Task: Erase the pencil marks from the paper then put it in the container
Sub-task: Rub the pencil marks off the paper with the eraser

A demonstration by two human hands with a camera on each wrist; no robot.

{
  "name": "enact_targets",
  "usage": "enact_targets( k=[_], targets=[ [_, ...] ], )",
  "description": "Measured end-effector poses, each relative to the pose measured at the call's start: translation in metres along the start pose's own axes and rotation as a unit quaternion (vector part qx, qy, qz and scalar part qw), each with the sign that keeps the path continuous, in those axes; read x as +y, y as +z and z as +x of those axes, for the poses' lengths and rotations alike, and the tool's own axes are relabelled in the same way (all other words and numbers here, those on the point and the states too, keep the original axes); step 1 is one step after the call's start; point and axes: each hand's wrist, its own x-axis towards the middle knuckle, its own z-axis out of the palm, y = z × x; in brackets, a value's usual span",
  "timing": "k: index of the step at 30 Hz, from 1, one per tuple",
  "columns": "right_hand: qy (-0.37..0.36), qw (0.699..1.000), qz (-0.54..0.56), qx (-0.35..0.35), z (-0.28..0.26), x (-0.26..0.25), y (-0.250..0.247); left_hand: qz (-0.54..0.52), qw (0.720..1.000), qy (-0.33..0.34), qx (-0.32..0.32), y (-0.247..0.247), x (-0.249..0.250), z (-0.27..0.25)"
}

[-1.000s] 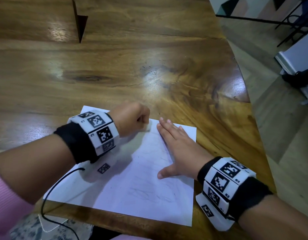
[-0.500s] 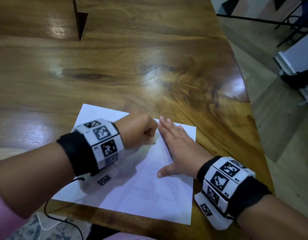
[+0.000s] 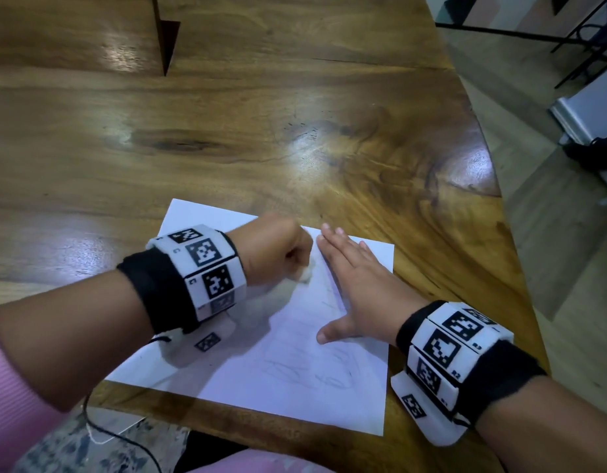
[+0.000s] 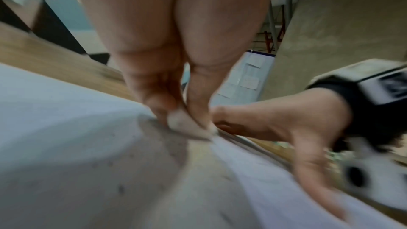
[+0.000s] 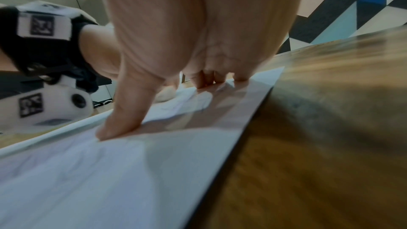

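Wooden table (image 3: 295,131) under white paper (image 3: 295,387)

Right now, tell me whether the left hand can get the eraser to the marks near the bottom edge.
Probably yes. The left hand pinches the eraser on the paper; bare paper lies between it and the marks, and the right hand sits off to the side.

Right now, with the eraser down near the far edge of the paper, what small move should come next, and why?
Probably drag the eraser toward the near edge, onto the pencil marks that remain there. The left hand pinches the eraser against the paper near its far edge, while the right hand lies flat, pinning the sheet. No container is in view, so erasing seems unfinished.
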Motion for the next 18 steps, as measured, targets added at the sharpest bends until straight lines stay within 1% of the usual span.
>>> enact_targets(
  k=[2,3,4,5,7,8,9,10,11,13,14,15,16,18],
  targets=[
    [0.000,1.000,-0.004,0.002,0.000,0.000,0.000,-0.002,0.996,-0.029,0.086,-0.001,-0.001,0.005],
    [0.000,1.000,-0.005,0.001,0.000,0.000,0.000,-0.004,0.994,-0.028,0.102,0.001,-0.001,0.002],
    [0.000,1.000,-0.005,0.001,0.000,0.000,0.000,-0.009,0.995,-0.015,0.098,0.005,-0.001,-0.005],
    [0.000,1.000,-0.004,0.001,0.000,0.000,0.000,-0.015,0.997,0.011,0.074,0.010,-0.002,-0.015],
    [0.000,1.000,-0.005,-0.001,0.000,0.000,0.000,-0.029,0.998,0.060,-0.002,0.019,-0.002,-0.039],
    [0.000,1.000,-0.005,-0.001,0.000,0.000,0.000,-0.030,0.997,0.068,-0.034,0.022,-0.003,-0.046],
    [0.001,1.000,-0.006,-0.003,0.000,0.000,0.000,-0.030,0.996,0.066,-0.049,0.022,-0.005,-0.048],
    [0.001,1.000,-0.007,-0.005,0.000,-0.001,0.000,-0.029,0.997,0.060,-0.038,0.021,-0.006,-0.044],
    [0.002,1.000,-0.007,-0.008,0.000,-0.001,0.000,-0.026,0.999,0.047,-0.008,0.017,-0.006,-0.036],
    [0.002,1.000,-0.006,-0.007,0.000,-0.001,0.000,-0.018,0.997,-0.005,0.076,0.008,-0.005,-0.016],
    [0.002,1.000,-0.005,-0.007,0.000,-0.001,0.000,-0.018,0.994,-0.023,0.105,0.005,-0.005,-0.010],
    [0.002,1.000,-0.005,-0.008,0.000,-0.001,0.000,-0.022,0.993,-0.026,0.111,0.006,-0.006,-0.009],
    [0.002,1.000,-0.005,-0.009,0.000,-0.001,0.000,-0.024,0.995,-0.013,0.095,0.009,-0.007,-0.016],
    [0.003,1.000,-0.007,-0.008,0.000,0.000,0.000,-0.027,0.999,0.032,0.010,0.017,-0.008,-0.040]
  ],
)
